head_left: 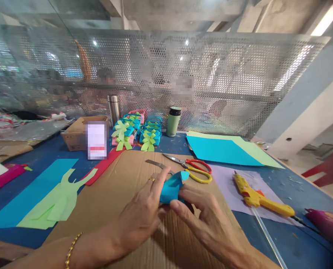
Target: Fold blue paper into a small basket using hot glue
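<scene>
A small folded piece of blue paper [169, 188], shaped like a little box, is between my two hands above the cardboard sheet [104, 201]. My left hand [144, 201] presses against its left side, index finger stretched along it. On the other side, my right hand [204, 213] grips the paper with the fingers partly inside and the thumb at the front edge. Just beyond lie scissors [196, 168] with red and yellow handles and a thin metal blade [155, 163], partly hidden by my left hand.
A yellow glue gun [256, 198] with a clear stick rests on purple paper [222, 183] at right. Blue sheets [219, 149] lie behind. At left are green paper cutouts [56, 201] and a blue strip [34, 190]. Small paper baskets [151, 136], a green tumbler [173, 121] and a carton [73, 136] stand at the back.
</scene>
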`<act>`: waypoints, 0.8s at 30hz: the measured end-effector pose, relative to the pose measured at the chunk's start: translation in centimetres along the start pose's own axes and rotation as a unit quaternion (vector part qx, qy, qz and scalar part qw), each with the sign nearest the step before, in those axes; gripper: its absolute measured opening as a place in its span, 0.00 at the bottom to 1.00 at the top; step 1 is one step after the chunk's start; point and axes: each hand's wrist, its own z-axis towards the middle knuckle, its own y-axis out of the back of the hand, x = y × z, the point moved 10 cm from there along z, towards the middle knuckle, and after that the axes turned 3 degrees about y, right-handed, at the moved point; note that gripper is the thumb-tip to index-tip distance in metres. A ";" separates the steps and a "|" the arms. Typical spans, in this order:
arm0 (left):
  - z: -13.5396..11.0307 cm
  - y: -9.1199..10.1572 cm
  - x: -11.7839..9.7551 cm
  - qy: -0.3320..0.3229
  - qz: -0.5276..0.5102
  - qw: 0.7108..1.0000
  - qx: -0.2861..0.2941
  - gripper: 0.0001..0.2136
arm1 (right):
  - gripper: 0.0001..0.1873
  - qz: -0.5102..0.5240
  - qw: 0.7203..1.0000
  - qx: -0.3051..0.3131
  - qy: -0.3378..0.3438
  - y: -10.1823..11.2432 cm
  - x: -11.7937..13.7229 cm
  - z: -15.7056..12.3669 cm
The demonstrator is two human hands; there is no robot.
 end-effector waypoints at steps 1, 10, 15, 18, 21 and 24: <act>-0.1 0.0 -0.2 -0.008 0.008 1.000 0.000 0.37 | 0.21 0.010 1.000 -0.002 -0.008 0.0 0.0 0.1; -0.3 -0.6 -0.3 -0.022 0.037 0.999 0.012 0.40 | 0.17 0.016 0.999 -0.022 0.018 0.4 0.1 0.1; -0.5 -0.8 -0.4 -0.031 0.052 0.998 0.012 0.39 | 0.16 0.019 0.999 -0.013 0.032 -0.1 0.1 0.0; -0.5 -0.7 -1.2 -0.049 0.067 0.997 0.009 0.39 | 0.16 0.038 0.999 -0.022 0.015 -0.4 -0.5 -0.1; -0.5 -0.6 -1.7 -0.056 0.063 0.996 0.007 0.39 | 0.17 0.065 0.998 -0.026 -0.005 -0.6 -1.1 -0.2; -0.5 -0.7 -1.3 -0.043 0.049 0.998 0.010 0.40 | 0.17 0.090 0.996 -0.016 -0.019 -0.8 -1.3 -0.2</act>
